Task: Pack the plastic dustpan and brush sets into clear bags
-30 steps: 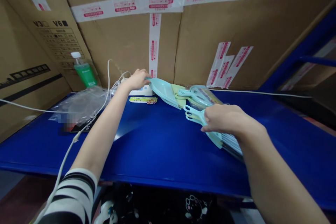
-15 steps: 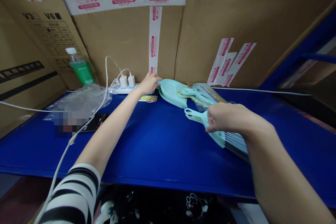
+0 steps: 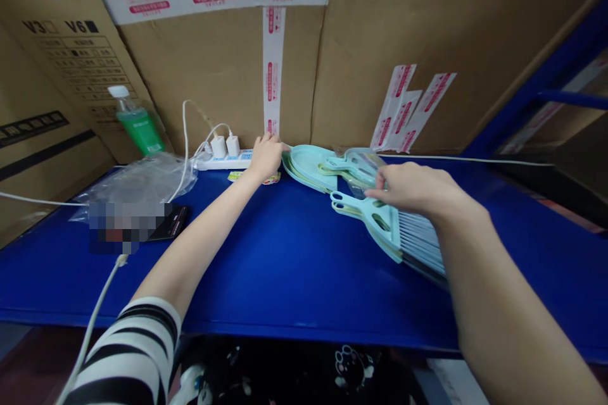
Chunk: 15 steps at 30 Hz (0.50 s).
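At the back of the blue table, my left hand [image 3: 266,157] lies beside the left rim of a mint-green dustpan [image 3: 311,163], its thumb stretched out to the rim and its fingers partly hidden. My right hand [image 3: 411,188] hovers over a mint-green hand brush [image 3: 387,223] with grey-blue bristles; thumb and index finger are apart, the other fingers curled out of sight. The brush lies on the table, handle pointing left, with a yellowish-green edge beneath it. Behind it, the dustpan's handle [image 3: 335,164] overlaps a second mint-green piece [image 3: 361,163] in clear plastic.
A white power strip [image 3: 221,163] with plugged-in chargers stands against the cardboard wall [image 3: 199,69]. Left of it are a green-liquid bottle [image 3: 140,126], a clear plastic bag [image 3: 137,180], a black flat box [image 3: 171,224] and a loose white cable [image 3: 102,297]. A colourful packet [image 3: 272,178] lies near my left hand.
My right hand has come off the brush handle and risen slightly toward the back, uncovering the handle's holes. My left hand stays by the dustpan. The view has shifted slightly.
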Each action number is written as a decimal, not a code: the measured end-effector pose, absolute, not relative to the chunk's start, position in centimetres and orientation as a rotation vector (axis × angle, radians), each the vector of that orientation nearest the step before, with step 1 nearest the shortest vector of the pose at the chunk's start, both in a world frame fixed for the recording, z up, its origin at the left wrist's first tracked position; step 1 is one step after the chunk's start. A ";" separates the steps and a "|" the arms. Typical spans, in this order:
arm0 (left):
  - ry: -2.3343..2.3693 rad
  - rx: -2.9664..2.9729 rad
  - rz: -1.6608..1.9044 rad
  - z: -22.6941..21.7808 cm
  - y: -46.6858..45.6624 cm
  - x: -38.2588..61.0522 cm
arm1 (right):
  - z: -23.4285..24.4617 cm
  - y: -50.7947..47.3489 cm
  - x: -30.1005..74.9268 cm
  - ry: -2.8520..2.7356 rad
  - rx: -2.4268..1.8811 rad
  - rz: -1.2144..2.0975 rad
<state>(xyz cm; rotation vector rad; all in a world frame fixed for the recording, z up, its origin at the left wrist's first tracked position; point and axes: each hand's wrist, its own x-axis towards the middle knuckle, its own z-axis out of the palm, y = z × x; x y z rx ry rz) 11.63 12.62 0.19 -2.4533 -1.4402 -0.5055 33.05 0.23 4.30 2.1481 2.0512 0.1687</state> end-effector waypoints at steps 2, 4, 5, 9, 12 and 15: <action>-1.449 -2.431 -0.496 0.3 12.6 11.3 | 3.8 1.1 33.6 2.018 2.240 0.263; -1.459 -2.403 -0.476 0.5 12.6 11.0 | 3.3 1.8 33.8 2.025 2.277 0.296; -1.464 -2.392 -0.463 0.5 12.6 10.9 | 3.1 2.0 33.8 2.042 2.274 0.286; -1.450 -2.386 -0.488 0.9 12.0 11.3 | 2.8 2.3 33.8 2.083 2.246 0.183; -1.371 -2.470 -0.545 1.3 11.1 13.1 | 2.9 2.3 34.2 2.020 2.307 0.144; -1.214 -2.620 -0.477 1.7 10.2 16.0 | 3.0 2.1 34.4 1.876 2.370 0.111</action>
